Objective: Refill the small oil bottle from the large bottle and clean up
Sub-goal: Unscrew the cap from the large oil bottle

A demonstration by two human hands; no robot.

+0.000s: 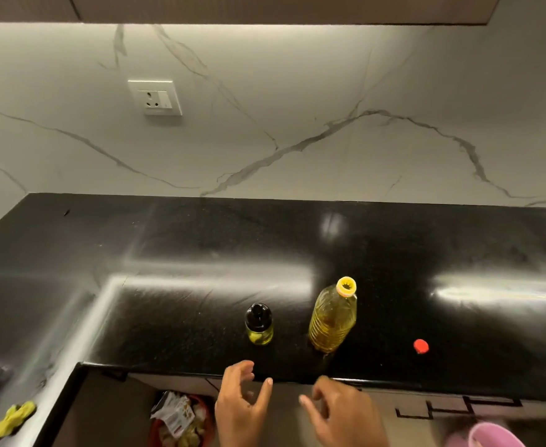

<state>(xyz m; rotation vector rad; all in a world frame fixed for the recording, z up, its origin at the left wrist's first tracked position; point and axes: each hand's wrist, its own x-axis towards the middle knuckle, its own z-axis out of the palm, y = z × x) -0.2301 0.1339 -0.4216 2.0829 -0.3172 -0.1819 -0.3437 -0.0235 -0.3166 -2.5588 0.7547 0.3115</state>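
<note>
The small oil bottle [259, 324] stood upright on the black table [200, 253] near its front edge, its black dispenser top in place and a shallow layer of yellow oil showing at the bottom; the large oil bottle [333, 314] stood just to its right, apart from it, mostly full, its yellow mouth open; its red cap [421, 346] lay on the table farther right, well apart. The left hand [242, 401] and the right hand [342, 414] hovered just below the table's front edge, both empty, fingers loosely spread, touching neither bottle. Judged from this, the large bottle had been uncapped but the small one looked barely filled and still closed, so pouring seemingly remained, then recapping and wiping; a yellow cloth [7, 421] lay at the far left, likely for the cleaning, and no spill could be made out on the glossy table.
</note>
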